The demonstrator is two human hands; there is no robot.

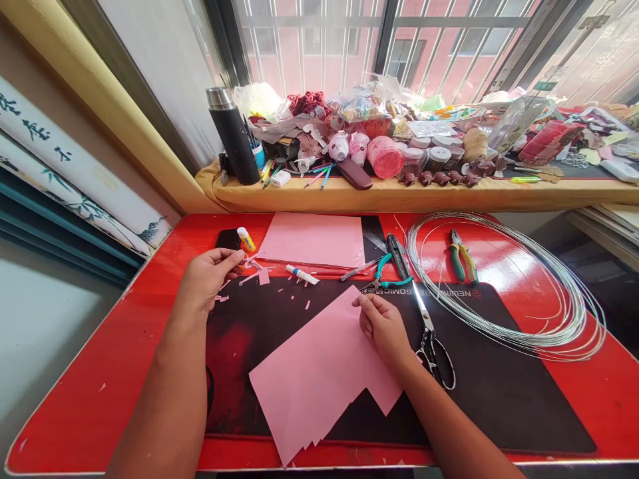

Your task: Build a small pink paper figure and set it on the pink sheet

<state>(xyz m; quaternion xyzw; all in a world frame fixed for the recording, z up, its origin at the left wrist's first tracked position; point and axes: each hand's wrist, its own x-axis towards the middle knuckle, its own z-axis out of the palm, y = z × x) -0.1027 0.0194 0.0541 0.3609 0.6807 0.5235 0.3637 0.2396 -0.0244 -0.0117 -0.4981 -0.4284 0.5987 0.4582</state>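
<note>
My right hand point(383, 324) pinches the upper edge of a large pink sheet of paper point(314, 372), which has notches cut along its lower edge. The sheet lies tilted over a black desk mat point(504, 392). At the far left of the mat, my left hand point(212, 274) is closed in a pinch at a small pile of pink paper scraps point(263, 275). A thin pink scrap shows at its fingertips. Close by stand a glue stick point(246, 239) and a white marker-like tube point(302, 274). Scissors point(428, 339) lie right of my right hand.
A stack of pink paper point(314, 239) lies at the back of the red table point(90, 372). Teal-handled pliers point(384, 276), a box cutter point(398, 256), green-yellow pliers point(462, 258) and a wire coil point(574, 319) are to the right. A cluttered windowsill point(299, 196) holds a black thermos point(233, 136).
</note>
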